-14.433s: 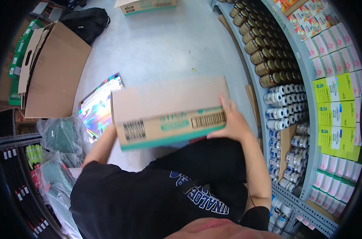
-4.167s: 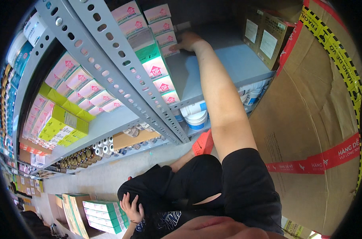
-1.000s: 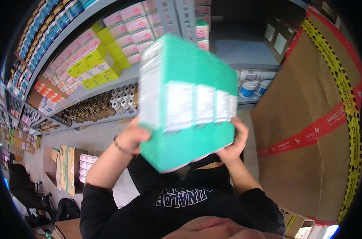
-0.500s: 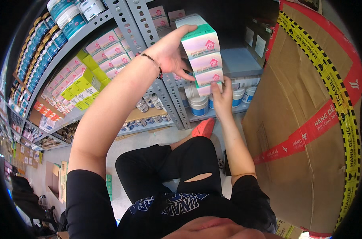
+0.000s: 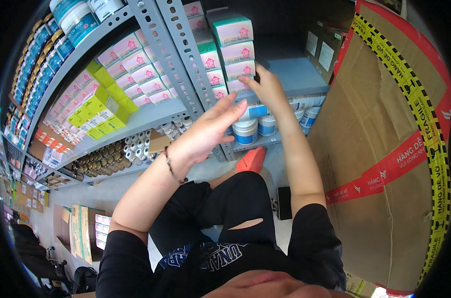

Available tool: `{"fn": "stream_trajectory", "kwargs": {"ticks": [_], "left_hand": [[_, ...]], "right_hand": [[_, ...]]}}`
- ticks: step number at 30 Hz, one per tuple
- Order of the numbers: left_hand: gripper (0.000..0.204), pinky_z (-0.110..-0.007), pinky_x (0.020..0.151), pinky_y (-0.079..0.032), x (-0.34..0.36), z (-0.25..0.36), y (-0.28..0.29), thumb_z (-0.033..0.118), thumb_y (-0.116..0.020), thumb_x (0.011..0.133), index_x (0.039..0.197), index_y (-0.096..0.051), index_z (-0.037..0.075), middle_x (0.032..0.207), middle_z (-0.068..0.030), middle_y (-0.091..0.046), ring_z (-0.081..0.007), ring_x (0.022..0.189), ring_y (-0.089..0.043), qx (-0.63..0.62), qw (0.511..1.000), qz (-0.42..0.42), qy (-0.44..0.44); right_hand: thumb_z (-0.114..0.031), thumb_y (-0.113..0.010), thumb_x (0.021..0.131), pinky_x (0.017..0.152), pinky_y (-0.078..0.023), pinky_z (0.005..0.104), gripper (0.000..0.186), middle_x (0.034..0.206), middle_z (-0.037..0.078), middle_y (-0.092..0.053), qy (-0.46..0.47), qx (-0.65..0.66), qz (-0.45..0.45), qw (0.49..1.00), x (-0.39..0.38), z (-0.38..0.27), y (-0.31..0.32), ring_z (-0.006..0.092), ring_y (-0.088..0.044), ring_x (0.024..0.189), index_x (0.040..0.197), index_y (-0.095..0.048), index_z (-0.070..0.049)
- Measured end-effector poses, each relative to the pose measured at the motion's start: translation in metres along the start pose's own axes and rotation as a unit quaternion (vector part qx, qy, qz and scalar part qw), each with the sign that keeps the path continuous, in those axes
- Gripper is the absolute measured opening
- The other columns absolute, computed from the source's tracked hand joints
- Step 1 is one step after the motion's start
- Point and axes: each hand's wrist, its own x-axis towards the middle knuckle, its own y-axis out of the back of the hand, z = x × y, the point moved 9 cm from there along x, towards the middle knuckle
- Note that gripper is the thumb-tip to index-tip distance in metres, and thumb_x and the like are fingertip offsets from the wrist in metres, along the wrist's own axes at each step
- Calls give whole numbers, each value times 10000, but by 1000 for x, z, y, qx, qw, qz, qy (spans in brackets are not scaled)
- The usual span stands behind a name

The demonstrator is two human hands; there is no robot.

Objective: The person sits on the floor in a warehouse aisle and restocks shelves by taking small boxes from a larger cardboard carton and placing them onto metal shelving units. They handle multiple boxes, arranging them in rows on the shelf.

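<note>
Stack (image 5: 239, 42) of four pink-fronted boxes, with a green-edged top, stands near the front of a grey shelf (image 5: 300, 77) in the head view, just right of a lower stack of like boxes (image 5: 211, 62). At its lower right corner is the right hand (image 5: 271, 90): the thumb lies against the front of the bottom box and the other fingers bend round the side, partly hidden, so whether they grip or merely press I cannot tell. Below and to the left, the left hand (image 5: 209, 128) is empty, palm turned toward the right, its fingers spread wide; its fingertips come near the foot of the stack. A dark bracelet (image 5: 169, 164) circles that wrist. Under the shelf sit white-and-blue tubs (image 5: 245, 131); brown cartons (image 5: 328, 49) stand on its far right. Left of a perforated post (image 5: 185, 54), another shelf bears more pink boxes (image 5: 136, 62) and lime boxes (image 5: 99, 116). A tall carton (image 5: 369, 164) with red tape fills the right side. Below are a red shoe (image 5: 251, 160) and, on the floor, a black phone-like slab (image 5: 284, 203).
</note>
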Motion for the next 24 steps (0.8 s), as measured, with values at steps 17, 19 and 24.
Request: {"fn": "stream_trajectory", "kwargs": {"ticks": [17, 19, 24], "left_hand": [[661, -421, 1169, -331, 11, -19, -8, 240, -624, 1020, 1582, -313, 88, 1595, -114, -372, -239, 1485, -341, 143, 972, -60, -178], [629, -400, 1175, -328, -19, -32, 5, 145, -620, 1011, 1574, -343, 105, 1598, -67, -381, -209, 1483, -351, 156, 980, -57, -114], [631, -404, 1168, -340, -82, -65, 72, 123, -634, 979, 1556, -380, 94, 1566, -79, -422, -222, 1466, -392, 193, 977, 7, -94]], "right_hand": [[-499, -724, 909, 1049, -465, 407, 890, 1327, 287, -618, 54, 135, 38, 989, 62, 21, -30, 403, -602, 1252, 1504, -338, 39], [-510, -712, 915, 1054, -462, 406, 955, 1333, 303, -607, 25, 118, 81, 989, 64, 32, -36, 410, -602, 1249, 1549, -251, 36], [-445, -696, 938, 1150, -338, 469, 882, 1533, 283, -406, 136, -24, 234, 962, 61, 8, -9, 413, -424, 1409, 1573, -269, -10]]}}
